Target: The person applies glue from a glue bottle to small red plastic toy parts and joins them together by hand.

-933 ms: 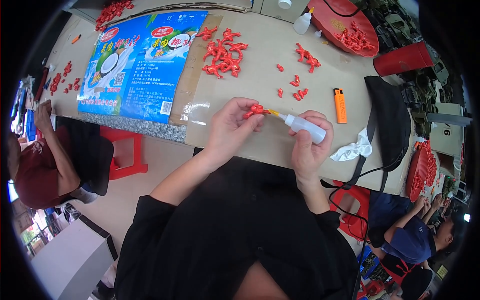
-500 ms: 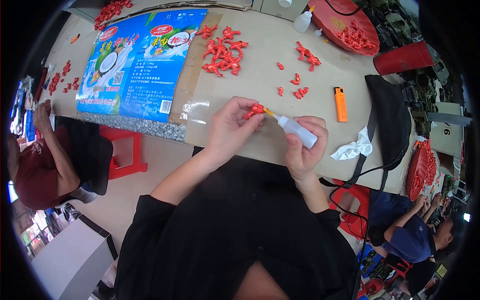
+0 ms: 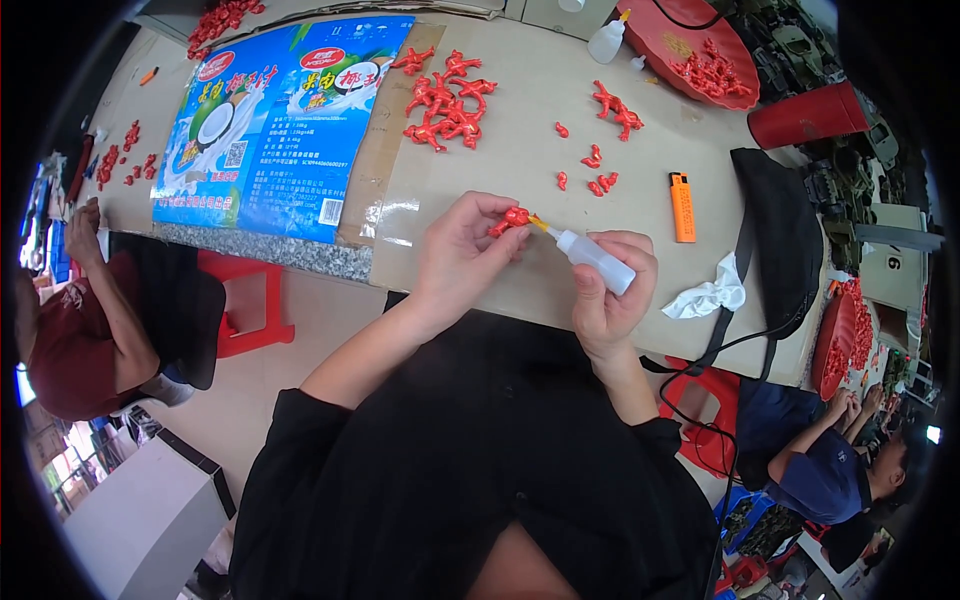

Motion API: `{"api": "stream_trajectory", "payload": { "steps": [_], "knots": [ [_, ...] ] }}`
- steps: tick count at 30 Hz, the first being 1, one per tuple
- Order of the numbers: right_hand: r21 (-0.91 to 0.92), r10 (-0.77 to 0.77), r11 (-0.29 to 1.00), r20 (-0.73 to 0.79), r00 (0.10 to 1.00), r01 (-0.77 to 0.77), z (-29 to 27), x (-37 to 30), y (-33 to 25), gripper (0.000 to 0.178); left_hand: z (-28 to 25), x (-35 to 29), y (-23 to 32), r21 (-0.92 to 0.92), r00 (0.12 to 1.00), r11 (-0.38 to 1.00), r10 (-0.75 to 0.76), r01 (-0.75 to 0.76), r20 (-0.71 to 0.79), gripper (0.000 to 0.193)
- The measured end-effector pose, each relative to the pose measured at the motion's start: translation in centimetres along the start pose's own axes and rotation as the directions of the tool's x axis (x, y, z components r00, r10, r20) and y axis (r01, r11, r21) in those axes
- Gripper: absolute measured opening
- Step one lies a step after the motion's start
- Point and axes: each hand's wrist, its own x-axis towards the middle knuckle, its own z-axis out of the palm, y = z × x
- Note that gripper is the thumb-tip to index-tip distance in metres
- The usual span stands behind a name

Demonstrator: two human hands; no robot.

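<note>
My left hand [image 3: 465, 255] pinches a small shiny red figure piece [image 3: 511, 219] between thumb and fingers, above the table's near edge. In my right hand [image 3: 617, 300] is a white squeeze bottle [image 3: 597, 263], its yellow nozzle pointing left and meeting the red piece, as far as I can tell. Beyond my hands lies a cluster of red figures [image 3: 447, 108]. A few small red pieces [image 3: 602, 184] and a larger red figure [image 3: 617, 110] rest farther right.
An orange lighter [image 3: 682, 208], a crumpled white tissue [image 3: 708, 291] and a black bag [image 3: 775, 240] lie to the right. A red tray [image 3: 720, 90], a second squeeze bottle [image 3: 606, 42] and a red cup [image 3: 808, 115] stand at the back. Blue printed cardboard [image 3: 270, 130] covers the left. Other people sit at both sides.
My hands, the red piece and the bottle have barely moved; the nozzle stays at the piece. At the far right, a person in the background has shifted slightly.
</note>
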Motion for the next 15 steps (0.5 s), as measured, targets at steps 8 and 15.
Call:
{"api": "stream_trajectory", "payload": {
  "steps": [8,15],
  "knots": [
    [-0.013,0.011,1.000,-0.017,1.000,-0.011,-0.11,-0.18,0.20,0.031,-0.07,0.03,-0.12,0.009,1.000,1.000,-0.003,0.003,-0.001,0.020],
    [0.015,0.029,0.999,-0.038,0.999,-0.029,-0.04,-0.22,0.15,0.029,-0.18,0.06,-0.28,0.003,1.000,1.000,0.005,-0.005,0.003,0.021]
  ]
}}
